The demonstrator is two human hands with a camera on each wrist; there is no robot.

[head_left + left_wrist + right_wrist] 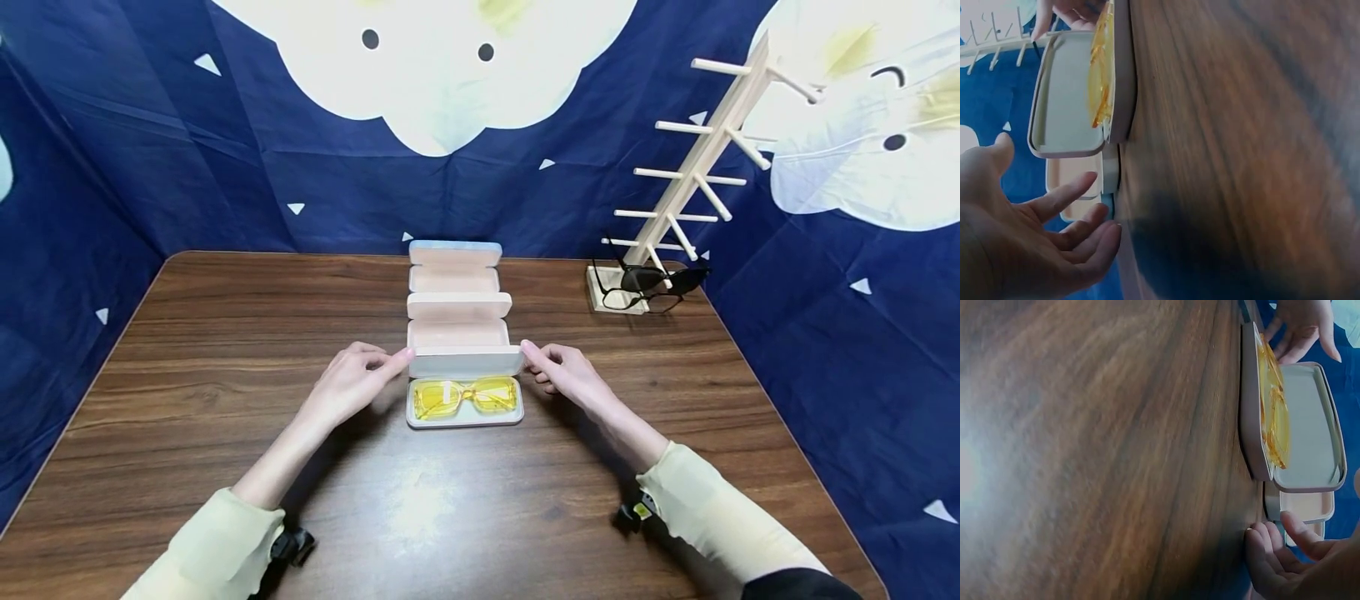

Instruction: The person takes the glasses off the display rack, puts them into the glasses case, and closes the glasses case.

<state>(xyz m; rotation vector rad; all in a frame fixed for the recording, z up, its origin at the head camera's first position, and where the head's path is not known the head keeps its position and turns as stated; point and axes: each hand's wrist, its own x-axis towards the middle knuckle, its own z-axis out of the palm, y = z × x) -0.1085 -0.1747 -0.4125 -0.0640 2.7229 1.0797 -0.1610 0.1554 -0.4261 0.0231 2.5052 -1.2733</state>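
Yellow-framed glasses with yellow lenses (442, 398) lie folded in the front glasses case (465, 424), whose lid (467, 364) stands up. My left hand (351, 385) is at the left end of that lid, thumb tip by its corner. In the left wrist view the left hand (1035, 231) has its fingers spread and slightly bent, holding nothing. At the lid's other end is my right hand (568, 377), thumb near the corner. The right wrist view shows the right hand (1297, 556) with loosely bent fingers and nothing in them.
Behind the front case, two more cases, the middle one (459, 333) and the back one (455, 279), stand with raised lids in a line. A wooden peg rack (697, 167) at the back right carries dark sunglasses (641, 277) and clear black-rimmed glasses (621, 300). Blue cloth surrounds the table.
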